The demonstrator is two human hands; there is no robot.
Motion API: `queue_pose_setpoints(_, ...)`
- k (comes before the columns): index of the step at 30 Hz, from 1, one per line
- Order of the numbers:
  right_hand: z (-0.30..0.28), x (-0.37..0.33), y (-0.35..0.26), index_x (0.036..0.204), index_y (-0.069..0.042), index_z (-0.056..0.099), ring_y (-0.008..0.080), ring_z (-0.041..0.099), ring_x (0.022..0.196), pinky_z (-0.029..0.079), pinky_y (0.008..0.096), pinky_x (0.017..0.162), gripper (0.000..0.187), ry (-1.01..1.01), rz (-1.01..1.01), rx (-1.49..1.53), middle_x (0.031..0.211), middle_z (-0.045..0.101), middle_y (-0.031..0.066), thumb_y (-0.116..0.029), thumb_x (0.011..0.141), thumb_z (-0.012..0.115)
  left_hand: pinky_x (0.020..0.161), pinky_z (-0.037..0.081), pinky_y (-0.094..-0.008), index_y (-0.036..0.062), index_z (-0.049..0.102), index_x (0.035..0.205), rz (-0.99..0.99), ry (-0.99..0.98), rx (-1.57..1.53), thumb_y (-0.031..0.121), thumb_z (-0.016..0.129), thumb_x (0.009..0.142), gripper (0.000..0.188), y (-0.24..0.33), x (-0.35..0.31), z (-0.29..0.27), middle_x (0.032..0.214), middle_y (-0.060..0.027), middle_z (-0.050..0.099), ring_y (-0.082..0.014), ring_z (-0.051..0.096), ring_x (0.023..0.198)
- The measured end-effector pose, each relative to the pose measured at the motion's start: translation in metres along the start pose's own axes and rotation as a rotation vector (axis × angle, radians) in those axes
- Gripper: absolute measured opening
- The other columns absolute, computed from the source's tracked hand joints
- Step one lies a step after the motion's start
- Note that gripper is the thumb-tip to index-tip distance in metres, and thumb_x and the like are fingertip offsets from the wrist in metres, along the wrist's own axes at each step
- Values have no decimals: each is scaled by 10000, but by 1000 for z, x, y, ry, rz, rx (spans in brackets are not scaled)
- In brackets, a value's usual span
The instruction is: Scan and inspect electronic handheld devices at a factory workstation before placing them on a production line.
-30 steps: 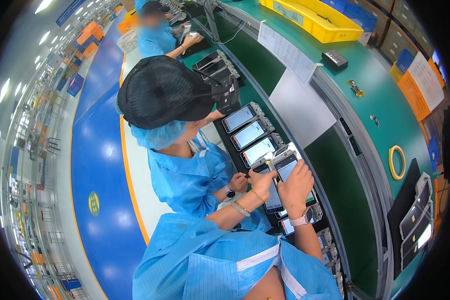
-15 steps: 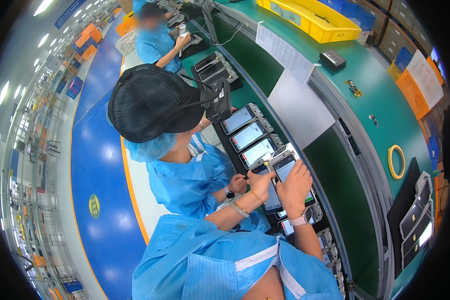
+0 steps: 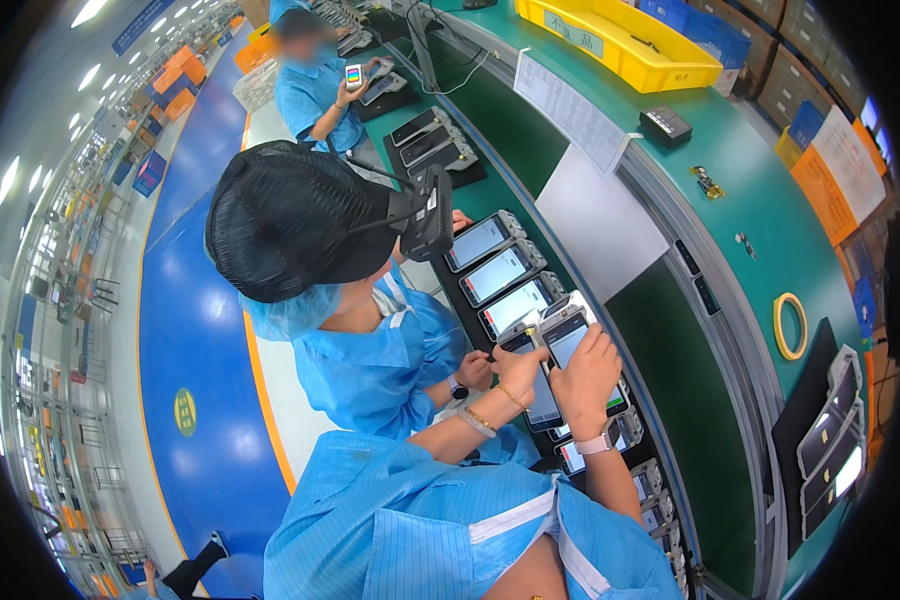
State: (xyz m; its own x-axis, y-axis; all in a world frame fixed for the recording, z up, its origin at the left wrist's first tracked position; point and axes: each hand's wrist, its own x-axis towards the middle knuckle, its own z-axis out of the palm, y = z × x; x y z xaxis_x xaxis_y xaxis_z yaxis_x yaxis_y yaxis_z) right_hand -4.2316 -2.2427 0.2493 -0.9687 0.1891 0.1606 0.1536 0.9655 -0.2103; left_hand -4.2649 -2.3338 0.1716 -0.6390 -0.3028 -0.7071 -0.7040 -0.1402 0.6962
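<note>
My left hand (image 3: 517, 372) is closed on the left edge of a phone-like handheld device (image 3: 543, 404), its thumb reaching across toward the second device. My right hand (image 3: 587, 378) wraps the right side of that second phone-like device (image 3: 566, 343), which has a lit screen and a grey end. The two devices overlap side by side above the row on the bench, and my fingers hide parts of both. Just beyond them lies a device with a lit white screen (image 3: 516, 307). Several similar devices (image 3: 625, 432) show partly below my right hand.
A co-worker in a black cap (image 3: 305, 215) sits close on my left; another person (image 3: 315, 90) is farther up the line. A grey rail (image 3: 690, 240) runs beside the row. The green bench (image 3: 730, 215) carries a yellow bin (image 3: 630, 50), a tape roll (image 3: 792, 326) and more devices (image 3: 835, 440).
My hands and both devices stay nearly in place. The capped co-worker's head has shifted left and slightly down. The farther person now holds up a colourful screen. Someone's leg appears at lower left.
</note>
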Motion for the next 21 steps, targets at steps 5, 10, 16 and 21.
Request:
queue_pose_setpoints(5, -1, -1, -1, 1211, 52, 397, 320, 528, 917, 431, 421, 786, 760, -3, 0, -5, 970, 514, 149, -171, 588, 770, 995, 391, -392, -46, 225, 1387, 2, -5, -21, 114, 758, 535, 1017, 0, -1, -1, 1304, -254, 329, -356, 393, 1188)
queue_pose_setpoints(10, -2, -2, -1, 1208, 50, 399, 323, 528, 918, 429, 423, 789, 749, -6, -1, 5, 974, 515, 152, -162, 589, 765, 981, 402, -387, -47, 243, 1373, -21, 34, -6, 114, 764, 535, 1000, -2, 0, 1, 1298, -249, 333, -364, 406, 1182)
queue_pose_setpoints(16, -1, -1, -4, 1207, 50, 404, 325, 528, 920, 428, 422, 792, 739, -9, -8, 6, 975, 517, 153, -155, 592, 760, 986, 399, -380, -47, 255, 1365, -29, 9, -39, 123, 767, 542, 984, -17, 18, 4, 1310, -257, 326, -370, 405, 1188)
queue_pose_setpoints(21, 0, -1, -3, 1207, 50, 405, 326, 530, 914, 429, 423, 790, 737, 4, -9, 7, 970, 516, 152, -156, 595, 761, 989, 397, -380, -46, 259, 1360, -48, 38, -7, 127, 767, 544, 977, -15, 17, 5, 1318, -260, 321, -370, 402, 1194)
